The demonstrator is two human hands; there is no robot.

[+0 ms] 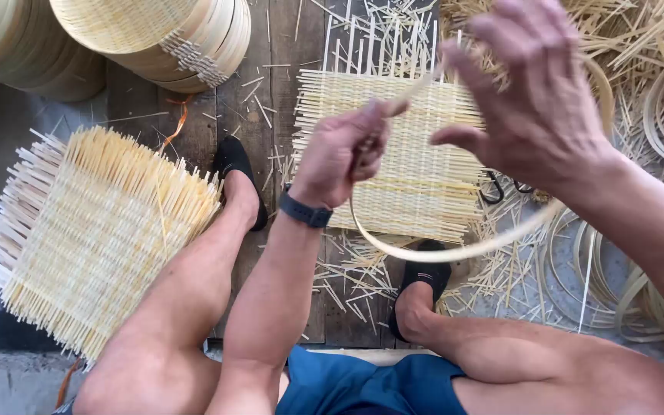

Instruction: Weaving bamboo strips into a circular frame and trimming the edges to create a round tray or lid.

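Observation:
My left hand is closed on a long flat bamboo strip bent into a hoop that curves down in front of my right foot and back up to the right. My right hand is raised beside it with fingers spread, touching the upper part of the same hoop near its top. A dark band sits on my left wrist. Under both hands lies a square woven bamboo mat with loose strip ends sticking out.
A second woven mat leans at my left knee. Stacked round woven trays sit at the top left. Coiled bamboo hoops and loose splints pile up on the right. Black pliers lie by the mat's right edge on the plank floor.

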